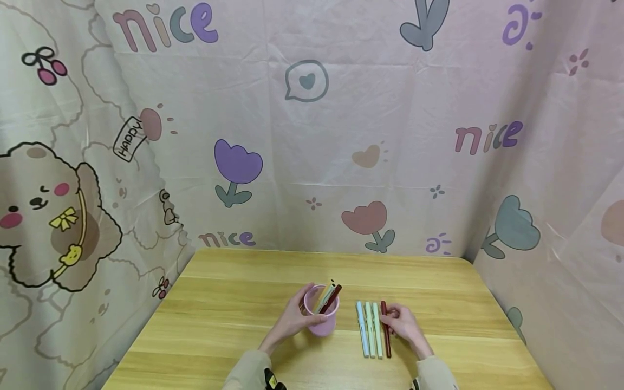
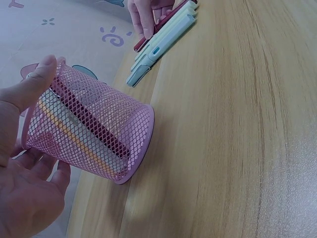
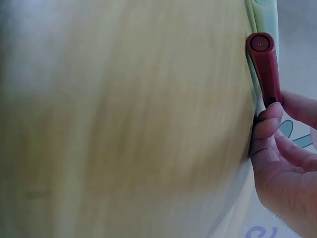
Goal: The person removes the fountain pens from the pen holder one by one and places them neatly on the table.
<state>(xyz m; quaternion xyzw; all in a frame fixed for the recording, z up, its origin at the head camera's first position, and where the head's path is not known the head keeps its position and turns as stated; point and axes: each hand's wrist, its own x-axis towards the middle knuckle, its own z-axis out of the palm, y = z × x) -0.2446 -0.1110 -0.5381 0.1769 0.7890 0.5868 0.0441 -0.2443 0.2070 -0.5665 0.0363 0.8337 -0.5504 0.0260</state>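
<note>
My left hand [image 1: 294, 318] grips a pink mesh pen holder [image 1: 323, 328], the thumb at its near side and the fingers around the other. Inside the holder lean a dark red pen [image 1: 333, 297], a yellowish one and a pale one; the mesh [image 2: 94, 126] shows them in the left wrist view. To its right several pens lie side by side: a light blue pen [image 1: 363, 331], two pale green pens [image 1: 370, 331] and a dark red pen [image 1: 387, 338]. This last pen is pinched between thumb and fingers of my right hand [image 1: 403, 325]; its end [image 3: 260, 43] faces the right wrist camera.
The wood-grain table [image 1: 244, 303] carries all of this. A printed cloth [image 1: 312, 135] hangs behind the table and along both sides.
</note>
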